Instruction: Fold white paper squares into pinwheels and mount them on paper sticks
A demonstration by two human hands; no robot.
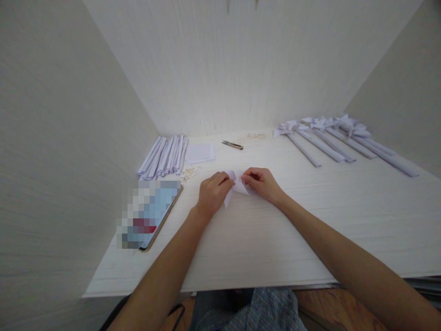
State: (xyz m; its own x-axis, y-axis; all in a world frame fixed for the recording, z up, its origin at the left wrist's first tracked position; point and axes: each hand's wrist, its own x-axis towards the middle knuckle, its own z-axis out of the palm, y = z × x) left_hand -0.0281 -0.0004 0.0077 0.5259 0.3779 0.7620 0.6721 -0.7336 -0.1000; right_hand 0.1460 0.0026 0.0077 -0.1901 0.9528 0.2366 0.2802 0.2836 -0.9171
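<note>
A small folded white paper pinwheel (238, 185) is held between both hands above the middle of the table. My left hand (215, 191) is closed, pinching the paper from its left side with thumb and fingers. From the right, my right hand (262, 183) pinches it near the centre, its fingertips pressed together. Pointed paper blades show below and between the fingers. Whether a tiny part sits in the right fingertips is too small to tell. Several finished-looking paper pinwheels (320, 123) on rolled paper sticks lie at the back right.
Rolled paper sticks (165, 156) lie at the back left beside square paper sheets (200, 152) and small pale pieces (189, 173). Thread snips (232, 145) rest near the back wall, with thin loops (257, 136) behind. A blurred phone (155, 214) lies left of my left arm.
</note>
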